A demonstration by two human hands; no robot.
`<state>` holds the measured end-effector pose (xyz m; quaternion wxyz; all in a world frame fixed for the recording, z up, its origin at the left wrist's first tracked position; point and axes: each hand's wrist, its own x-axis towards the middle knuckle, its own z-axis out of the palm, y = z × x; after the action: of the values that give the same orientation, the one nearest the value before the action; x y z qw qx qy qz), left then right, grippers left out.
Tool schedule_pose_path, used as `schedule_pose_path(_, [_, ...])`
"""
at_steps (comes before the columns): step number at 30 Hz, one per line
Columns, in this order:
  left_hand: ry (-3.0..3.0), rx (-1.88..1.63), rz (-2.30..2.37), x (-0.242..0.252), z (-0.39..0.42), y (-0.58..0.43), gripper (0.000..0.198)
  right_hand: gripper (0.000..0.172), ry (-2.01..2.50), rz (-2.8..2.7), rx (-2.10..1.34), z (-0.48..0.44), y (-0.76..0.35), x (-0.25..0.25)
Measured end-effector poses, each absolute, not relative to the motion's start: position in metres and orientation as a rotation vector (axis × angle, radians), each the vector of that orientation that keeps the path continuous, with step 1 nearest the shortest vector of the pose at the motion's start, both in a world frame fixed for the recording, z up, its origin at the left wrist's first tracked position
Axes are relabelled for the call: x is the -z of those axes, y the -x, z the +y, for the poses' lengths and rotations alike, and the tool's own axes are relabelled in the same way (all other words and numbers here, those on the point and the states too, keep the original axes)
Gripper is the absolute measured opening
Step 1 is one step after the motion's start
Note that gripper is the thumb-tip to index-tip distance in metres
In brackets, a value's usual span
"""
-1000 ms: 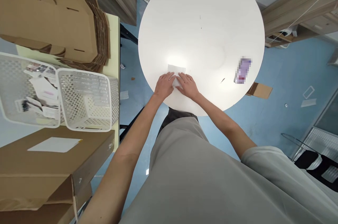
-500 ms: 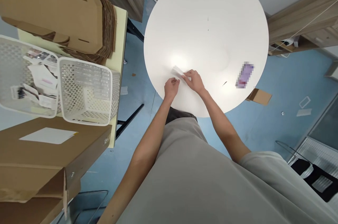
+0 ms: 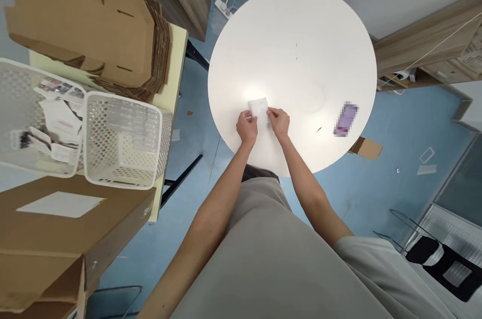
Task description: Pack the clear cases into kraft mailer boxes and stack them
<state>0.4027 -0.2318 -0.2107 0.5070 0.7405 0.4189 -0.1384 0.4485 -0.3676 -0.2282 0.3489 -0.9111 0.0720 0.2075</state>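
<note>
1. A round white desk (image 3: pixel 293 23), smooth and glossy, caught a bright patch of light beyond a person's two bare hands; a few dark marks (image 3: pixel 319 130) dotted its top.
2. A small white sheet (image 3: pixel 258 106) lay on the near left part of the desk, thin, soft-looking and roughly square, its edges slightly uneven; whether it was paper or plastic could not be told.
3. The left hand (image 3: pixel 247 129), fingers curled, was closed on the sheet's left edge, while the right hand (image 3: pixel 279 123) pinched its right edge between thumb and fingertips.
4. The desk's curved near rim passed beneath both forearms (image 3: pixel 301 168); its white surface stretched from the sheet to the far rim. A blurred purple object (image 3: pixel 345 119) lay well apart, near the right rim.
5. At left, across blue floor (image 3: pixel 198 133), a pale yellow side desk (image 3: pixel 176 53) bore stacked brown cardboard blanks (image 3: pixel 94 33) and perforated white plastic baskets (image 3: pixel 100 128).
</note>
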Motion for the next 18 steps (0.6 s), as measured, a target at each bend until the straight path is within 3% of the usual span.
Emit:
schedule_pose_path(11, [-2.072,0.335,0.829,0.229,-0.124,-0.474,0.031,0.036,2.261,0.333,-0.438,-0.265,-0.468,0.249])
schedule_pose_path(18, [-2.08,0.337,0.805,0.235,-0.114,-0.486,0.039,0.035,2.296,0.231,-0.382,-0.26,-0.483,0.251])
